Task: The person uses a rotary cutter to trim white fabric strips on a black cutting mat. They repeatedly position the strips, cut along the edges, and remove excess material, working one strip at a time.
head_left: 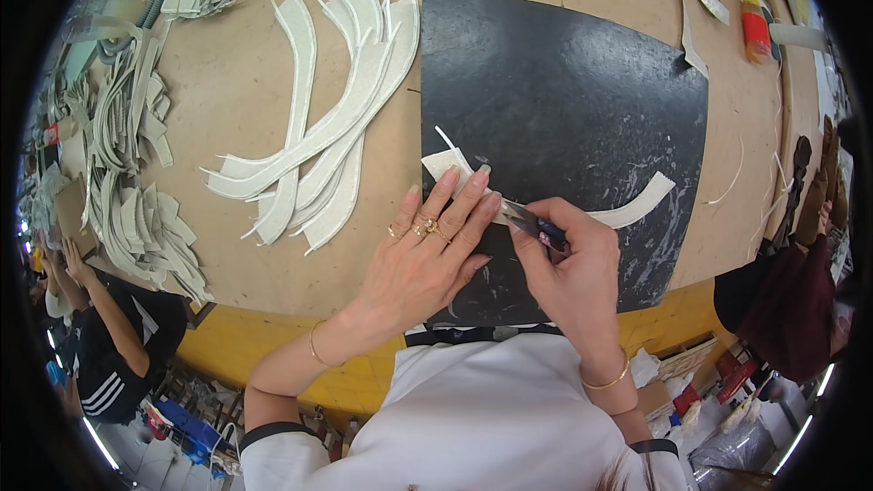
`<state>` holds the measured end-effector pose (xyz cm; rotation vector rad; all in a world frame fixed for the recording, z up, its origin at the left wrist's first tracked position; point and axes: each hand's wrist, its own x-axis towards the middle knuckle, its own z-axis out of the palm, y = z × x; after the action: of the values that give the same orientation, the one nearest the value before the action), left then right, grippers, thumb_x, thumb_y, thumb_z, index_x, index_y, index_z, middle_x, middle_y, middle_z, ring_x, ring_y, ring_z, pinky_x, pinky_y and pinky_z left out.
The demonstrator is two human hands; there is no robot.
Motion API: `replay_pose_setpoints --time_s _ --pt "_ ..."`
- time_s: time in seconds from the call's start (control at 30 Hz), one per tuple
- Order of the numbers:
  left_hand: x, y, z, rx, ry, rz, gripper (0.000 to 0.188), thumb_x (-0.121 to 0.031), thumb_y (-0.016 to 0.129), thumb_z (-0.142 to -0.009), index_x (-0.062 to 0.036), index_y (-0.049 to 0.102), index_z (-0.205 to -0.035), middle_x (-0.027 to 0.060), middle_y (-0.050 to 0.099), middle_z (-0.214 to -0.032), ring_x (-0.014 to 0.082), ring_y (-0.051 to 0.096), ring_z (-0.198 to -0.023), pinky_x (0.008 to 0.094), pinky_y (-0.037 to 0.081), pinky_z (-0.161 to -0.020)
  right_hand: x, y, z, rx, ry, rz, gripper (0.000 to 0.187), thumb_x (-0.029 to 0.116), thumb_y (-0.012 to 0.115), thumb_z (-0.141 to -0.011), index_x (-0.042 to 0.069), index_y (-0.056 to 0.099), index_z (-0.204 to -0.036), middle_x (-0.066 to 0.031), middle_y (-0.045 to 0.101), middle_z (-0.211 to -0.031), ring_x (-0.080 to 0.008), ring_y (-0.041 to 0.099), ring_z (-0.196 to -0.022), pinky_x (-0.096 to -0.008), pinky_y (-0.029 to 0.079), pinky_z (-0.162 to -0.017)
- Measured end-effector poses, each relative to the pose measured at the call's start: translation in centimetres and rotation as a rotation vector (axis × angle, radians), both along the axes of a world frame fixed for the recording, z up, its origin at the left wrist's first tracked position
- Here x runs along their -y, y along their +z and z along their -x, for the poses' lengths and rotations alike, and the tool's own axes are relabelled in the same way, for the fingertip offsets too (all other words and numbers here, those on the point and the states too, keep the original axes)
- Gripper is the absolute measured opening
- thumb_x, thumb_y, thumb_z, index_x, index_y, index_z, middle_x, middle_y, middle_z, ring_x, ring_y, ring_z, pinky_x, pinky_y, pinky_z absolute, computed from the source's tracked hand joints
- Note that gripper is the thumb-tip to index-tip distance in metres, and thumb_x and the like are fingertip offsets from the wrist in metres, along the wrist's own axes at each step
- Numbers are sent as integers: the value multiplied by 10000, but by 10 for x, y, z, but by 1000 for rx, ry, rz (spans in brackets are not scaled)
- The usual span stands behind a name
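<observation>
A curved cream fabric strip (637, 205) with a white cord along its edge lies across a black mat (564, 82). My left hand (432, 236) rests flat on the strip's left part, fingers stretched out and pressing it to the mat. In my right hand (577, 259) is a small tool with a metal blade and dark handle, like a knife or snips (536, 225); its tip is by my left fingertips, against the strip. The fingers of my right hand are wrapped round the handle, and the strip's middle is hidden beneath both hands.
Left of the mat lies a loose pile of similar curved strips (341, 118). Bundles of strips (136, 182) crowd the table's left edge. A red bottle (755, 27) and a ribbon-like piece (696, 27) are at the far right. Other people sit at both sides.
</observation>
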<state>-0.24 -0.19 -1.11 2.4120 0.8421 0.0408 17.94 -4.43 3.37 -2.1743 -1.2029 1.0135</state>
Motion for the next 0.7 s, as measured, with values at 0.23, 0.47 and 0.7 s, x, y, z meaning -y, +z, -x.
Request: replay_pose_setpoints --time_s 0.23,0.47,0.7 --pt "3 3 -3 -35 13 -31 632 -301 613 -927 -135 406 -1500 74 312 -1595 304 248 -1487 531 173 -1176 8 -4 -15 -20 -6 -10 139 94 718 -770 11 695 -878 -87 648 -710 -213 618 -571 -310 467 -541" --pt "8 5 -7 -118 1 -166 639 -291 632 -912 -154 415 -1496 77 328 -1586 296 268 -1480 520 142 -1184 10 -5 -13 -9 -15 -47 150 90 726 -754 18 692 -881 -82 649 -737 -218 627 -583 -317 478 -551" --pt "13 7 -13 -252 -24 -339 636 -273 653 -891 -207 436 -1485 74 312 -1594 330 267 -1476 510 83 -1195 12 -13 -12 132 108 -220 147 99 749 -737 57 691 -865 -54 635 -733 -212 610 -562 -315 473 -526"
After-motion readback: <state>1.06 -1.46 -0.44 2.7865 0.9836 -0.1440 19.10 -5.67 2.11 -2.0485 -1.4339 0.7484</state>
